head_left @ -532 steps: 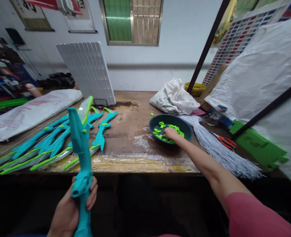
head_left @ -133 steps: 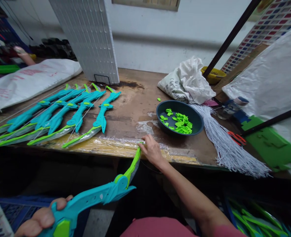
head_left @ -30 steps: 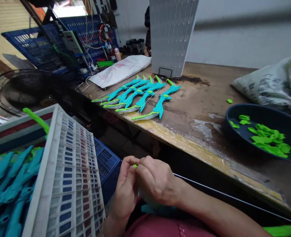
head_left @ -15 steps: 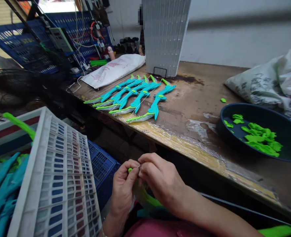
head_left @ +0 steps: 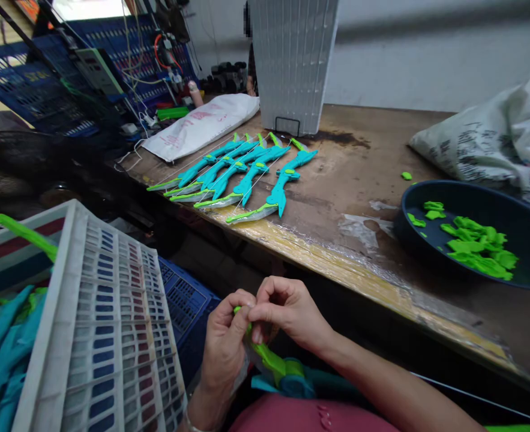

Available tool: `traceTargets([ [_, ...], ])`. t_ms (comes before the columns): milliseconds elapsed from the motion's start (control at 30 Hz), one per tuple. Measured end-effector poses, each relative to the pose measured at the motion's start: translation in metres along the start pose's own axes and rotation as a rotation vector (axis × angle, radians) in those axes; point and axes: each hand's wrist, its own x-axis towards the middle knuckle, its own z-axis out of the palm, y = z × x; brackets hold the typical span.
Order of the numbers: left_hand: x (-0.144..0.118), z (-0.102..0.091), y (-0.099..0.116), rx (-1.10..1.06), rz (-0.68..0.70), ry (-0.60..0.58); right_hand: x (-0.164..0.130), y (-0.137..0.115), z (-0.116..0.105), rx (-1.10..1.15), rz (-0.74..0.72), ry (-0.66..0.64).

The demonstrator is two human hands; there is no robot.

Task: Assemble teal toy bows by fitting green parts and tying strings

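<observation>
A green and teal toy bow lies across my lap, partly hidden by my right forearm. My left hand is closed around its green tip. Against that tip, my right hand pinches thumb and fingers together on the bowstring; the fingertips cover the part they grip. A taut white length of the bowstring shows beyond my right forearm, running down to the right. Several strung toy bows of the same kind lie side by side on the wooden table.
At left stands a white plastic crate beside teal and green bow parts. A dark round pan of green pieces sits on the table's right side, near a printed sack. A grey panel stands behind the bows.
My right hand has turned and shifted slightly at the tip, its fingers now more bent. More of the bow in my lap shows. The view has shifted a little.
</observation>
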Motion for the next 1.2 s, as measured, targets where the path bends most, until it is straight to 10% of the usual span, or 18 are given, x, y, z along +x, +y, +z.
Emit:
traceTargets([
  [333,0.006,0.006,0.006,-0.037,-0.193,0.136,-0.009,-0.015,-0.008,-1.030,-0.813,-0.055],
  [633,0.001,-0.001,-0.002,0.057,-0.145,0.089,-0.012,-0.016,-0.006,-0.765,-0.459,0.116],
  [967,0.003,-0.001,0.007,-0.087,-0.250,0.004,-0.016,0.003,-0.006,-1.146,-0.975,0.126],
  [1200,0.000,-0.005,0.006,-0.056,-0.265,0.028,-0.016,0.010,-0.003,-1.322,-0.997,0.185],
])
